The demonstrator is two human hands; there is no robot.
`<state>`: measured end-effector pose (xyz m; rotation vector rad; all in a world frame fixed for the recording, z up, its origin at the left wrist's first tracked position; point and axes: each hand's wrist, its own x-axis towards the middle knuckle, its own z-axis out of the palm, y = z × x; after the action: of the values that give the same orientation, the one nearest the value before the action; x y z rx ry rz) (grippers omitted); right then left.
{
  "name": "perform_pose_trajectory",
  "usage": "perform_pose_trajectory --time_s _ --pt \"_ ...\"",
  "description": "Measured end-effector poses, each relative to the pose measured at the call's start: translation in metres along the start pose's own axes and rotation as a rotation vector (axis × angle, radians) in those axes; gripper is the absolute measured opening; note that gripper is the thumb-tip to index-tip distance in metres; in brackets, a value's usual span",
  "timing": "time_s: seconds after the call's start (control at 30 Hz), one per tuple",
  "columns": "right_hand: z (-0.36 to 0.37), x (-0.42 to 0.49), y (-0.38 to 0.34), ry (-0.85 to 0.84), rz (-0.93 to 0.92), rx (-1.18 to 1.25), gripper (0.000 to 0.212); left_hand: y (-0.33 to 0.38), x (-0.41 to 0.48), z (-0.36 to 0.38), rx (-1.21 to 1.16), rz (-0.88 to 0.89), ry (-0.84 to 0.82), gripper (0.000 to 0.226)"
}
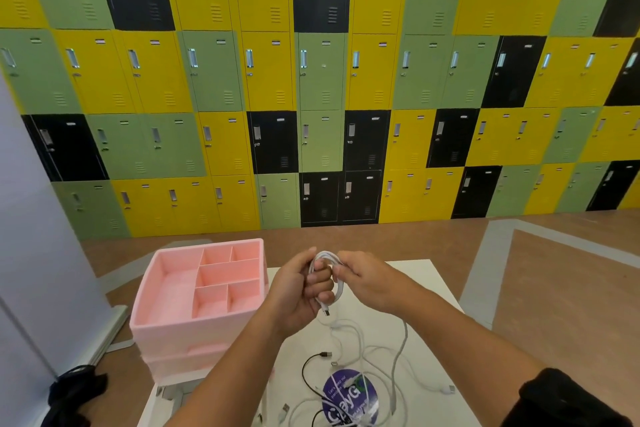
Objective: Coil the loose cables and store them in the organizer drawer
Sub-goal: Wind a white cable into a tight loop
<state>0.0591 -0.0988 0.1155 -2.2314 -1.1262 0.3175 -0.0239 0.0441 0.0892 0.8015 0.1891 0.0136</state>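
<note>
A white cable (337, 289) is looped into a small coil held above the white table (433, 288). My left hand (298, 291) grips the coil with its fingers curled through the loops. My right hand (367, 279) pinches the top of the coil from the right; one plug end hangs just below my left fingers. A pink organizer drawer (173, 288) with several compartments stands open at the table's left side. More loose cables, white (398, 357) and black (308, 374), lie tangled on the table in front of me.
A round purple sticker (349, 395) lies under the loose cables. A wall of yellow, green and black lockers (322, 80) stands behind the table. A black bag (76, 392) sits on the floor at the lower left beside a grey partition (34, 253).
</note>
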Motion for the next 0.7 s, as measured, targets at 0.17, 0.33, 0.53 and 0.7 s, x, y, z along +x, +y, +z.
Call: perform_pose_trajectory --time_s 0.17,0.33,0.53,0.7 --pt "0.000 -0.002 -0.001 0.000 -0.035 0.050 0.023 -0.002 0.001 0.007 0.134 0.071 0.112 0.046" --pt "0.001 -0.002 0.003 0.046 -0.054 0.032 0.023 -0.002 0.001 0.016 0.175 0.127 0.149 0.043" --pt "0.004 -0.002 0.018 0.157 0.010 0.232 0.033 0.007 0.007 0.011 -0.045 0.122 0.078 0.045" --pt "0.021 -0.008 0.024 0.194 0.114 0.322 0.031 0.009 0.010 0.006 -0.092 0.166 0.055 0.046"
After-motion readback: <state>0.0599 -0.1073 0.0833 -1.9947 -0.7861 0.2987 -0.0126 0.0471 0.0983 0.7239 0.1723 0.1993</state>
